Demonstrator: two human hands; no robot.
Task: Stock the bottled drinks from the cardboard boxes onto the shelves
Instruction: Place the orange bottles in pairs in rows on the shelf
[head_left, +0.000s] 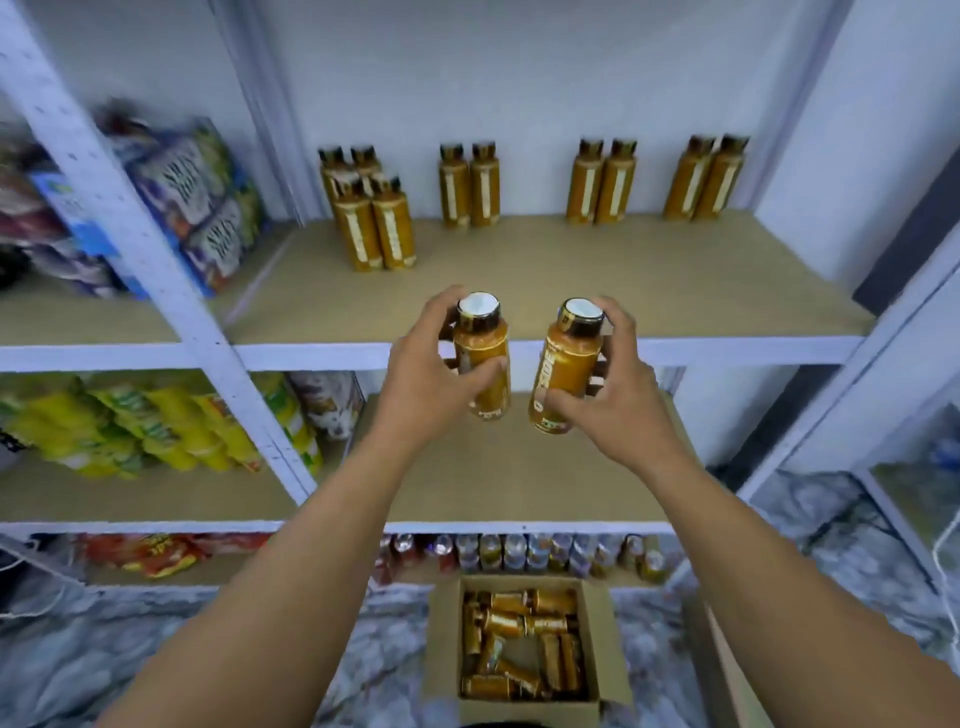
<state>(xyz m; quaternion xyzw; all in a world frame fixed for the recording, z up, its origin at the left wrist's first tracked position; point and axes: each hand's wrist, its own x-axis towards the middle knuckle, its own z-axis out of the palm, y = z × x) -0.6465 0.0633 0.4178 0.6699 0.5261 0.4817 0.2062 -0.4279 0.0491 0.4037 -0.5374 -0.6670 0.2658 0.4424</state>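
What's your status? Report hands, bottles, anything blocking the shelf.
Left hand grips one gold bottle, right hand grips a second bottle. Both caps up, held before the shelf, not yet set down. Nothing seen blocking; cardboard box below holds more.

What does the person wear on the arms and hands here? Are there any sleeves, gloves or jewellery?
Nothing worn is visible. The left hand and the right hand are bare: no gloves, and no ring, watch or bracelet can be seen. The left forearm and right forearm are bare too; no sleeve enters the picture.
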